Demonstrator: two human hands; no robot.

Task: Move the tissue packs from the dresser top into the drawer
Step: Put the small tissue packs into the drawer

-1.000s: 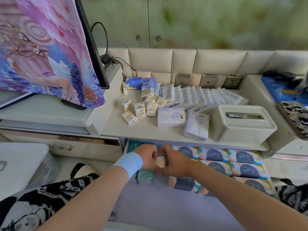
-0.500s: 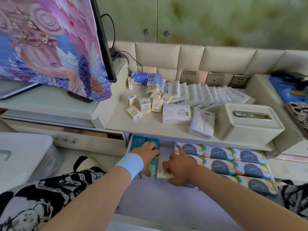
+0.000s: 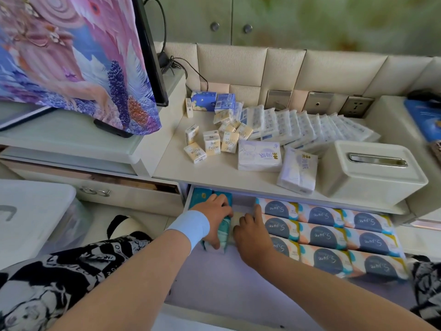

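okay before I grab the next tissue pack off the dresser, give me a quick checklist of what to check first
1. Drawer open with bare floor in front: ok.
2. Left hand free: not ok, it rests on the teal packs.
3. Right hand free: cannot tell, a pale pack lies at its fingers.
4. Small yellow packs within view on the dresser top: ok.
5. S-pure packs stacked neatly on the drawer's right: ok.
6. Tissue box clear of the yellow packs: ok.
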